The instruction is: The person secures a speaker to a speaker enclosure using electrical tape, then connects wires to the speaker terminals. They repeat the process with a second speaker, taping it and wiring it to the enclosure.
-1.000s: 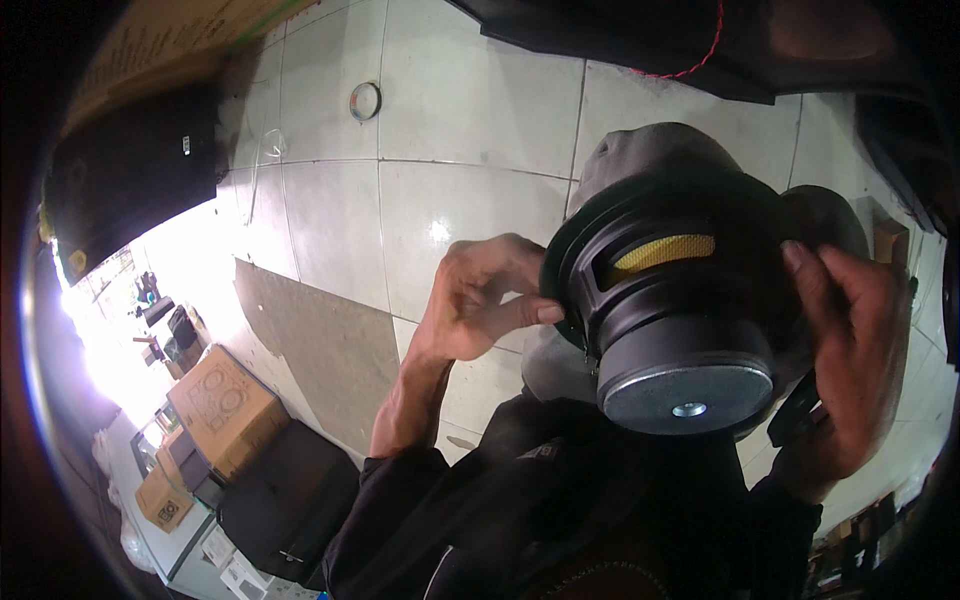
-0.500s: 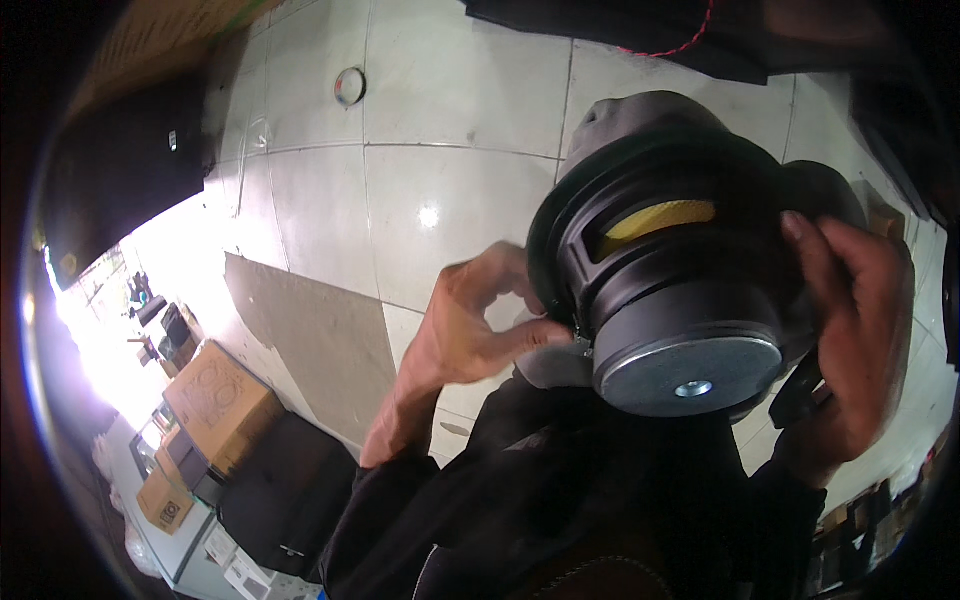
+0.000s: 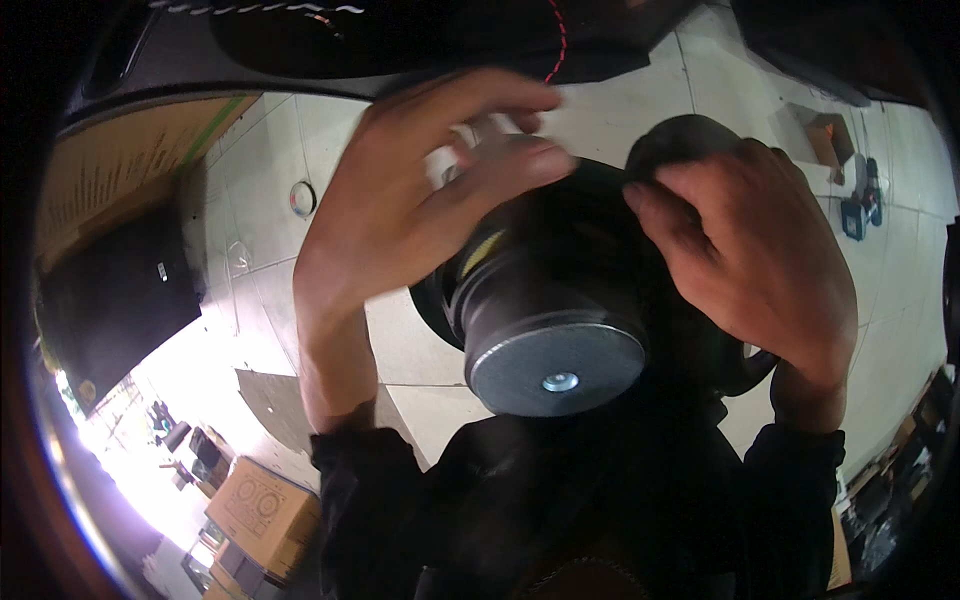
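Observation:
A black loudspeaker driver (image 3: 560, 370), with a round grey metal magnet facing up and a hole at its centre, sits close against my dark clothing. A strip of its yellow inner part shows at the left of its frame. My left hand (image 3: 400, 210) is raised over the driver's far left side, slightly blurred, thumb and forefinger apart with nothing seen between them. At the driver's right, my right hand (image 3: 750, 240) is closed with its fingers curled. Just beyond its fingertips is a dark rounded shape (image 3: 685, 140); what the hand grips is hidden.
A black cabinet-like object (image 3: 400, 45) with a red twisted wire (image 3: 560, 40) spans the far edge. A tape roll (image 3: 302, 198) lies on the tiled floor. Cardboard boxes (image 3: 265, 510) are stacked at lower left. An open small box (image 3: 830, 145) and a blue-black tool (image 3: 855, 215) lie at right.
My left hand has left the driver's left edge and risen toward the far side. My right hand has shifted inward and curled. The view has moved, bringing the black cabinet-like object closer.

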Action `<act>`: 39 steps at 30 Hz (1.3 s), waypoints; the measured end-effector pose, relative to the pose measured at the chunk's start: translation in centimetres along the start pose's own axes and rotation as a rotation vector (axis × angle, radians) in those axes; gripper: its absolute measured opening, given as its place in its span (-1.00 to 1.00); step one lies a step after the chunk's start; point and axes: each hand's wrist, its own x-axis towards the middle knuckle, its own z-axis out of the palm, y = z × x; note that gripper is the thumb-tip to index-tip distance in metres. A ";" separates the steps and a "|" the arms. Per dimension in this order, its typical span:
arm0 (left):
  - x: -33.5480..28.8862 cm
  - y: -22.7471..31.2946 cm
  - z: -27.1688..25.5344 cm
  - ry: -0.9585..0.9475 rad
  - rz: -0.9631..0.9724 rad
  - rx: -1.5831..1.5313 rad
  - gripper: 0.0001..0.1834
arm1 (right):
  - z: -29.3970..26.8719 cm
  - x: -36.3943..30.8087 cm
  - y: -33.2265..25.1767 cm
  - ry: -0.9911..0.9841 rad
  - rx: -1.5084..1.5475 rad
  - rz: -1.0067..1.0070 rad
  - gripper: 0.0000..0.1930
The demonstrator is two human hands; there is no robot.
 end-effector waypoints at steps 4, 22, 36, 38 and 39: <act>5.2 0.3 1.8 -0.399 -0.030 0.011 -0.81 | -0.5 -0.4 0.4 0.087 -0.027 -0.143 -0.71; -0.9 0.4 1.9 0.213 -0.438 -0.160 -0.79 | -6.7 9.1 2.1 -0.685 0.397 -0.126 -0.66; -5.7 1.5 4.0 0.443 -0.412 -0.178 -0.85 | -8.1 11.2 0.4 -0.630 0.442 -0.374 -0.54; -5.5 1.8 3.1 0.375 -0.393 -0.174 -0.86 | -8.7 11.0 0.3 -0.653 0.409 -0.331 -0.56; -5.3 1.8 2.9 0.357 -0.359 -0.200 -0.86 | -8.9 10.8 0.3 -0.678 0.398 -0.299 -0.57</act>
